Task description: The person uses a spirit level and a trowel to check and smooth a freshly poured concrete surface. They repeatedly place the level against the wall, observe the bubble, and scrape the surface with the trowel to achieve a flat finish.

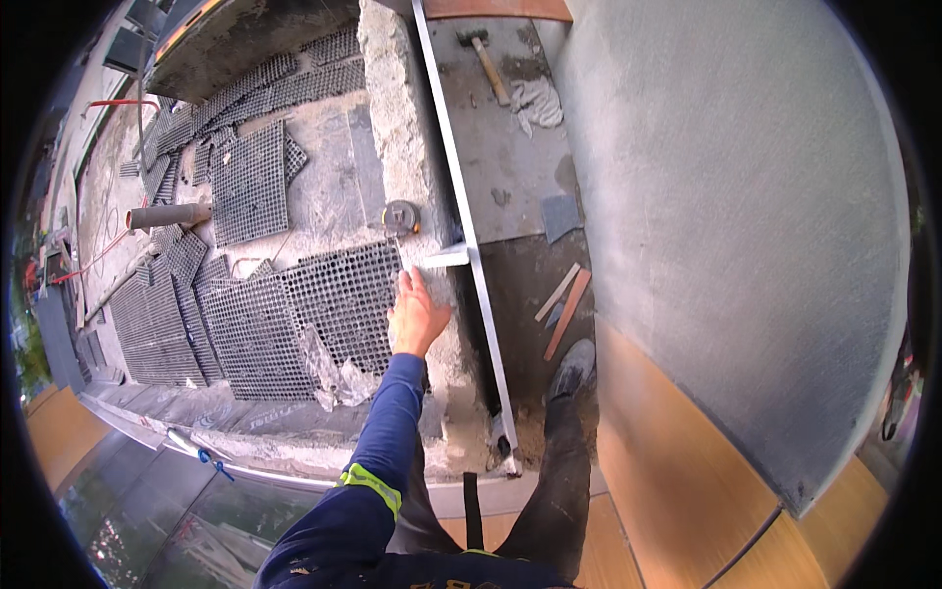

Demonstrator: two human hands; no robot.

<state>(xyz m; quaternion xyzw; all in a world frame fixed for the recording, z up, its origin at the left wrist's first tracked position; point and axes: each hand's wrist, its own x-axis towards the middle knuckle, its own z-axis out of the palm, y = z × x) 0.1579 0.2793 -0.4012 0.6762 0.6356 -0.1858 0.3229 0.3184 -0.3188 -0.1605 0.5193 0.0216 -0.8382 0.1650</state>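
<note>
My left hand (pixel 419 312), in a blue sleeve with a reflective band, rests with fingers outstretched on or just over the rough concrete ledge (pixel 397 118), beside the black plastic grid panels (pixel 334 299). Just above my fingertips is a short white strip (pixel 444 258), meeting a long straight metal bar (pixel 453 167) along the ledge's right side. A tape measure (pixel 401 217) lies on the ledge a little farther up. I cannot tell whether my fingers touch the white strip. My right hand is out of view.
A hammer (pixel 491 74), white cloth (pixel 538 103) and wooden offcuts (pixel 567 312) lie in the channel beside a large grey panel (pixel 736 196). A grey pipe (pixel 167 216) lies among loose grids at left. My shoe (pixel 574 368) stands in the channel.
</note>
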